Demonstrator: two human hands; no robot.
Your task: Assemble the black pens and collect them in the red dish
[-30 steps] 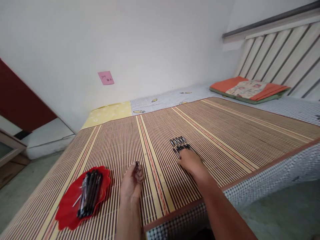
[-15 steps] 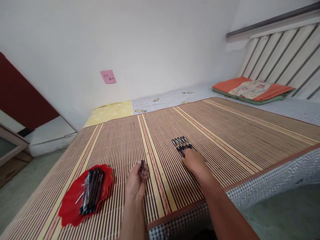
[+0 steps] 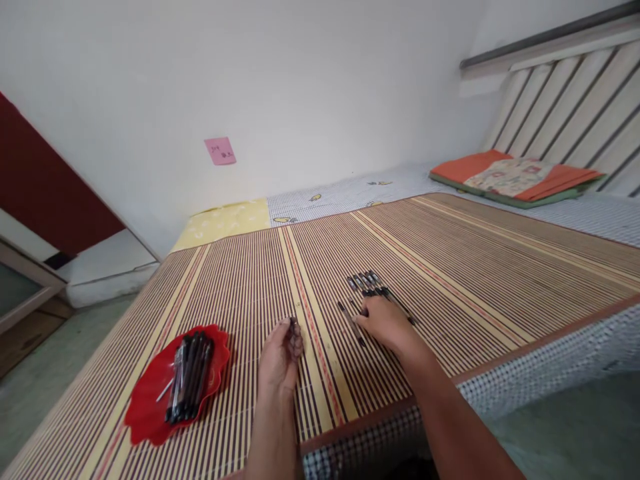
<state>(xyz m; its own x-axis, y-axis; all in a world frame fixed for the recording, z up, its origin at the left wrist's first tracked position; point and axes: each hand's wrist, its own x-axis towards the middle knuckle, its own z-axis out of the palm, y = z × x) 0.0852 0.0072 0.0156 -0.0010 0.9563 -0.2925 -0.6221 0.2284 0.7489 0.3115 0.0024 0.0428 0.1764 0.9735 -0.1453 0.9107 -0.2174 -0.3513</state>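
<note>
Several dark pens (image 3: 367,278) with clear, shiny ends lie side by side on the striped mat (image 3: 240,280). My right hand (image 3: 383,321) covers their middle, fingers bent down and closed on them. One loose pen (image 3: 351,325) lies slanted just left of this row, close to my right thumb. To the left, my left hand (image 3: 281,352) is curled above the mat. A small dark piece (image 3: 293,323) pokes out between its thumb and fingers; its kind is hard to make out.
A red scalloped plate (image 3: 145,387) at the left holds more black pens (image 3: 189,377) and a thin white stick. Folded orange and floral cloth (image 3: 515,177) lies at the back right by a white slatted headboard. A pink note (image 3: 220,151) is stuck to the wall.
One pen now lies apart on the left of the row, where the pens were together under my right hand. My left hand keeps its curl. The view has shifted slightly.
</note>
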